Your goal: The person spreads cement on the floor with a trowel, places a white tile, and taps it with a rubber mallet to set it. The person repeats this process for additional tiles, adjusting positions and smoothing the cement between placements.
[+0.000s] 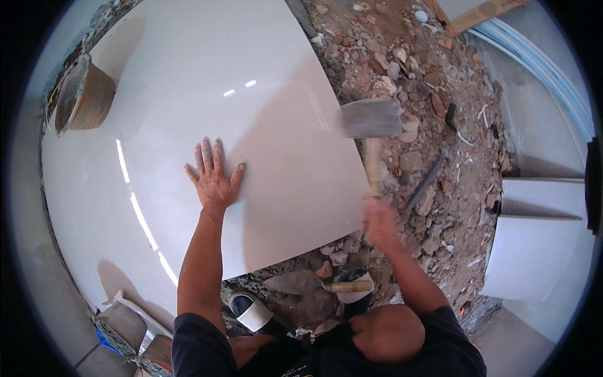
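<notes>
My left hand (215, 182) lies flat with its fingers spread on a large glossy white tile (301, 188). My right hand (380, 223), blurred by motion, is wrapped round the light wooden handle of a mallet (370, 119). The mallet's thick grey head, also blurred, shows over the tile's right edge; whether it touches the tile I cannot tell. A pointed trowel (292, 283) with a wooden handle rests on the ground by my feet, below the tile's near edge.
Broken rubble and dirt (433, 107) run along the tile's right side, with a dark flat bar (424, 185) on them. A dirty bucket (93, 97) sits tilted at the far left. White tiles (527, 257) and blue-white pipes (534, 56) are at the right.
</notes>
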The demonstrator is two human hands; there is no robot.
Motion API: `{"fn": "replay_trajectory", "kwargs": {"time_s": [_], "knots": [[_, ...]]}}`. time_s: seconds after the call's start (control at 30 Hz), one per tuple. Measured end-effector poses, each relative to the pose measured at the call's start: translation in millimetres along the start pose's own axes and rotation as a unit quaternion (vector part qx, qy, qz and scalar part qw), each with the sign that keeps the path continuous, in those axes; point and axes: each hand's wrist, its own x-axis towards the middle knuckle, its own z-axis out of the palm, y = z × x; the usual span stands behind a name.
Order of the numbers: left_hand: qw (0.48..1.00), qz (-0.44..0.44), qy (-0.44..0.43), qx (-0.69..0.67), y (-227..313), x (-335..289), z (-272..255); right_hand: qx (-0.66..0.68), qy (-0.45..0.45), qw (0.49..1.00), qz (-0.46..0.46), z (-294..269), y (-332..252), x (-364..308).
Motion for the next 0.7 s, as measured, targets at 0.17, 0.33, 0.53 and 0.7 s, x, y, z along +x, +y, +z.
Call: {"fn": "replay_trajectory", "kwargs": {"time_s": [0.17,0.33,0.53,0.7], "knots": [[0.999,-0.035,0.002,-0.003,-7,6,0,-0.189,-0.160,0.957,-0.150,59,-25,12],[0.992,-0.123,0.012,-0.017,-32,21,2,-0.296,-0.153,0.920,-0.208,89,-53,28],[0.969,-0.237,0.042,-0.061,-70,36,6,-0.295,-0.100,0.924,-0.223,111,-72,45],[0.926,-0.371,0.038,-0.060,-122,40,-1,-0.424,-0.108,0.865,-0.247,129,-96,65]]}}
